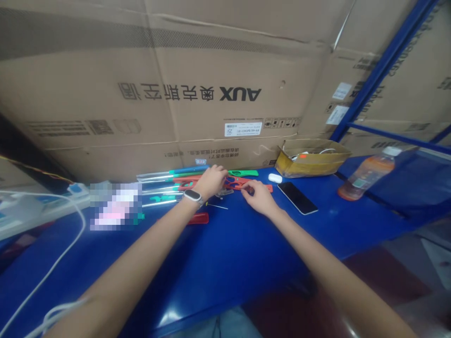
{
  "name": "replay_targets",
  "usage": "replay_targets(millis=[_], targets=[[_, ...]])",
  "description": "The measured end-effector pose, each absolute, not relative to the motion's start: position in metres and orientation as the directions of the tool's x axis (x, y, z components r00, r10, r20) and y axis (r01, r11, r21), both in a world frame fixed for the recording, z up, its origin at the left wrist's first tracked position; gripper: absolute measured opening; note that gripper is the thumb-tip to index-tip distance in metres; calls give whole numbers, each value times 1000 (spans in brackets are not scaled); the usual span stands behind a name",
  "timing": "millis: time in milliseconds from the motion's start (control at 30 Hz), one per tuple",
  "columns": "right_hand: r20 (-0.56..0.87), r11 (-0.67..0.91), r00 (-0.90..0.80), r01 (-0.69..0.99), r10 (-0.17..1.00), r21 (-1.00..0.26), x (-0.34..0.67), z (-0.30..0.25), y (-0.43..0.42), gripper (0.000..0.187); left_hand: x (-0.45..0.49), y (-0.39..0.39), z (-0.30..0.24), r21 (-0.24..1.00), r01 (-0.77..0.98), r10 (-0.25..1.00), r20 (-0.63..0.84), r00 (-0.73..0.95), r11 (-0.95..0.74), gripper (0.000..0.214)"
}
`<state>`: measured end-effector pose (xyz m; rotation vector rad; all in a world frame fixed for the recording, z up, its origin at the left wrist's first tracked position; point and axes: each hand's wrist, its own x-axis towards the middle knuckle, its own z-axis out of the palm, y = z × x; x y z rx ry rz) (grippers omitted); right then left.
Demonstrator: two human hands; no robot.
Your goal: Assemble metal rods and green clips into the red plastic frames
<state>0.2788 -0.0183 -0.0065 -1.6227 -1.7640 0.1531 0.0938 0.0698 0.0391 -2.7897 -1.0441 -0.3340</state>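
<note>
My left hand [212, 181], with a watch on its wrist, lies curled over a red plastic frame [235, 182] far out on the blue table [225, 249]. My right hand [258, 196] pinches the right end of that same red frame. A green plastic frame [244, 173] lies just behind it. Several long tools with green, blue and red handles [165, 184] lie in a row left of my left hand. A small red piece [199, 218] sits beside my left wrist.
A black phone [297, 197] and a small white case [275, 178] lie right of my hands. Behind them stands a yellow-brown box [312, 157], and a bottle [366, 172] lies farther right. Large cardboard cartons [197, 89] wall off the back. White cables [59, 253] trail at left.
</note>
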Motion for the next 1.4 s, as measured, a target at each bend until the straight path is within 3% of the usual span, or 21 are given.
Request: replay_targets(millis=[167, 567, 900, 1067, 1167, 1233, 1300, 1400], targets=[[424, 113, 145, 843, 894, -526, 276, -10, -2, 10, 120, 98, 33, -133, 683, 657, 193, 729, -718, 27], [495, 173, 216, 761, 841, -626, 278, -17, 6, 13, 121, 118, 25, -164, 660, 639, 166, 751, -733, 24], [553, 209, 203, 779, 808, -591, 274, -15, 1, 12, 80, 94, 61, -78, 705, 669, 256, 698, -705, 21], [694, 312, 189, 790, 695, -528, 258, -6, -7, 33, 34, 67, 66, 62, 642, 607, 406, 683, -764, 14], [708, 369, 111, 792, 697, -487, 247, -3, -9, 36, 8, 53, 60, 152, 621, 619, 421, 663, -769, 13], [655, 390, 18, 791, 756, -472, 240, -2, -10, 27, -6, 45, 54, 184, 624, 632, 437, 640, -759, 12], [571, 440, -97, 745, 815, -501, 233, -2, -13, 16, -16, 39, 47, 182, 635, 633, 470, 615, -751, 11], [493, 519, -238, 630, 837, -577, 222, -1, -18, 14, -29, 30, 37, 129, 641, 601, 524, 604, -757, 15]])
